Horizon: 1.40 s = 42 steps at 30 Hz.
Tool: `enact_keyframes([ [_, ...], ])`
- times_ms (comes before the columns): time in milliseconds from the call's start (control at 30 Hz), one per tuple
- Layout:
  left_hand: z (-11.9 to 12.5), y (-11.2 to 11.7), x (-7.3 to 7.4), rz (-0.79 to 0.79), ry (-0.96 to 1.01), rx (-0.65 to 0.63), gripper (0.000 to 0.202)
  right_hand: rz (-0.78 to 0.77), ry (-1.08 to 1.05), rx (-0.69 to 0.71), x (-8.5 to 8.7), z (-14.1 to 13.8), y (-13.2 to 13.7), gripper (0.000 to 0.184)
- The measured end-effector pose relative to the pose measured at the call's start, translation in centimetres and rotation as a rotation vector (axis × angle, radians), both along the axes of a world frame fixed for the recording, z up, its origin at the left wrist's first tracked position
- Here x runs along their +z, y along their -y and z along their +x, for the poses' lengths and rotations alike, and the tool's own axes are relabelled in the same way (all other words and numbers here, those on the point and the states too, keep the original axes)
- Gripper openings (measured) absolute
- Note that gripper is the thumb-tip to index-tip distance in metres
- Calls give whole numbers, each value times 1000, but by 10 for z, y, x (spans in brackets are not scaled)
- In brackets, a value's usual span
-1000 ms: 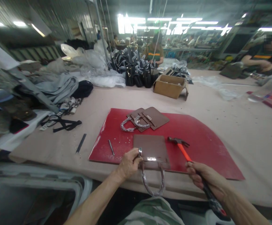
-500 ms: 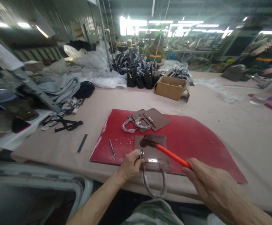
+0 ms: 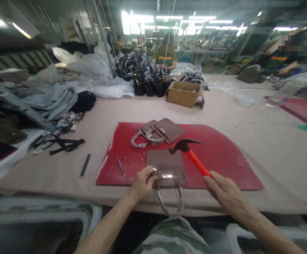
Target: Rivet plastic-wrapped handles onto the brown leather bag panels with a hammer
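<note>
My right hand [image 3: 220, 186] grips the orange handle of a claw hammer [image 3: 186, 145], whose head is raised above a brown leather bag panel [image 3: 164, 163]. A short silver metal punch [image 3: 154, 170] is pinched upright in my left hand [image 3: 143, 183], at the panel's left edge. The panel lies flat, with a shiny metal plate [image 3: 167, 176] near its front edge. Its plastic-wrapped handle [image 3: 170, 213] hangs over the table edge towards me. Beyond it, more brown panels [image 3: 166, 130] with wrapped handles lie stacked on the red board [image 3: 217, 155].
A thin metal rod [image 3: 121, 167] and several small white bits lie on the board. To its left are a dark strip [image 3: 85, 165] and black straps [image 3: 67, 144]. Farther back stand a cardboard box [image 3: 184, 94] and heaped black bags [image 3: 143, 76]. A person [image 3: 166, 56] sits behind them.
The hammer head has risen off the panel and moved slightly right, now clear of the punch. My left hand keeps the punch at the panel's left edge. The view has shifted slightly.
</note>
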State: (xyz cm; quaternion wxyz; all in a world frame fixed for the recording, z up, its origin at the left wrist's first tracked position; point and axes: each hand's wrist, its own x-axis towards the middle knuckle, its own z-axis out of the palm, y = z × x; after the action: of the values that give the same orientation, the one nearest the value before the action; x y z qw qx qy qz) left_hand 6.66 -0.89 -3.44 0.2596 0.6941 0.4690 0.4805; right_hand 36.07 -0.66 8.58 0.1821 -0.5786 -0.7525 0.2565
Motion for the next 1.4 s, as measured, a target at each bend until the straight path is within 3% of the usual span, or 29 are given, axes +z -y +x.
enact_keyframes([
  [133,-3,0,-2,17,-15,-7,11,10,233,-147,-42,33,-34,37],
  [233,-4,0,-2,52,-34,-4,12,80,349,-224,-58,40,-45,31],
  [300,-5,0,-1,70,-55,-11,13,222,365,-168,-62,31,-44,35],
  [400,-8,0,2,63,-89,-23,12,398,312,47,-72,0,-33,52],
  [500,-10,0,5,39,-106,-26,12,323,282,191,-90,-32,-20,80],
  [600,-11,0,9,10,-111,-31,14,233,301,223,-104,-46,-13,101],
  [767,-13,0,15,-74,-86,-45,12,155,272,290,-103,-34,-17,93],
  [933,-15,1,15,-74,-116,-25,11,131,260,226,-102,-25,-24,108],
  [1067,-16,1,15,-84,-138,-20,10,113,245,291,-105,-21,-26,104],
  [1200,-15,3,16,-84,-128,-11,8,137,253,259,-106,-19,-25,110],
  [1400,-15,8,6,-220,52,132,13,170,209,252,-108,-21,-23,111],
])
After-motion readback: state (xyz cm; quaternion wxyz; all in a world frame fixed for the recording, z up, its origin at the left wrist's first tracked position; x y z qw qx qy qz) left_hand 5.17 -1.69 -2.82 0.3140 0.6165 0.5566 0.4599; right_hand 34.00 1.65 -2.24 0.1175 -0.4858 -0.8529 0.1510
